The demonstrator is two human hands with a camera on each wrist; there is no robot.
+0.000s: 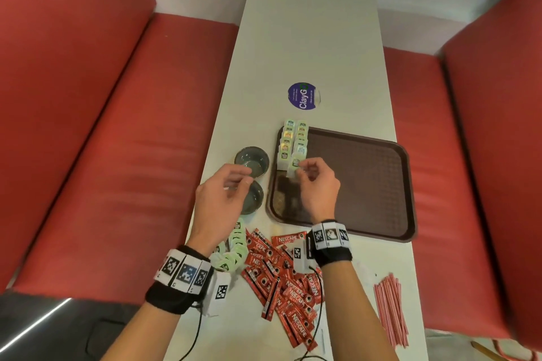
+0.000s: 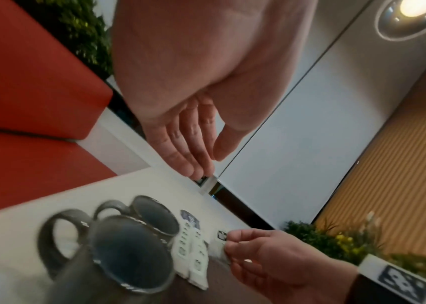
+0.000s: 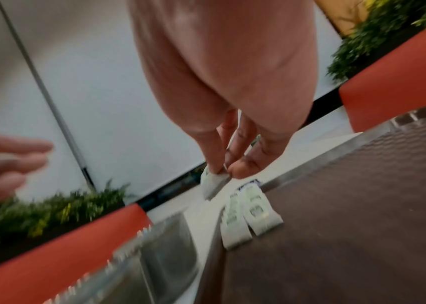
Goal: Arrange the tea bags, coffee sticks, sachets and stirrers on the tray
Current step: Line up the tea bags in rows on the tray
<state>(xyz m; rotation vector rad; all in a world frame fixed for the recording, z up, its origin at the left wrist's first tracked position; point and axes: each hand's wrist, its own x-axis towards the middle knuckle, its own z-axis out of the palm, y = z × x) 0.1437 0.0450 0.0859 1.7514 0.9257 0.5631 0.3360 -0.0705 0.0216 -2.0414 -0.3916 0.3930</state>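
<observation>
Red bench seat (image 1: 88, 126) at far left, off the tabletop (image 1: 308, 38). Two dark mugs (image 1: 252, 162) are seen just left of the tray (image 1: 366, 184), mouths up. The left hand (image 1: 224, 193) hovers over the nearer mug, fingers loosely curved, nothing held in it. Below it, loose green tea bags (image 1: 231, 255) and a heap of red Nescafé coffee sticks (image 1: 281, 272) lie on the tabletop, not yet placed. On the tray's left edge two overlapping columns of tea bags (image 1: 294, 141) are laid, running away from the person; the farthest bags overhang the far rim. A tea bag (image 1: 293, 168) is pinched between thumb and fingertips of the right hand (image 1: 318, 184), held at the near end of the right-hand column, apparently just above the tray. Its long axis is judged roughly in line with the column, label end away, slightly tilted. For a clean placement it should be lowered flat, squared to the column, overlapping the previous bag by the same margin, and released without nudging neighbours. Red-striped stirrers (image 1: 391, 308) lie bundled at far right, long axis running toward the person.
</observation>
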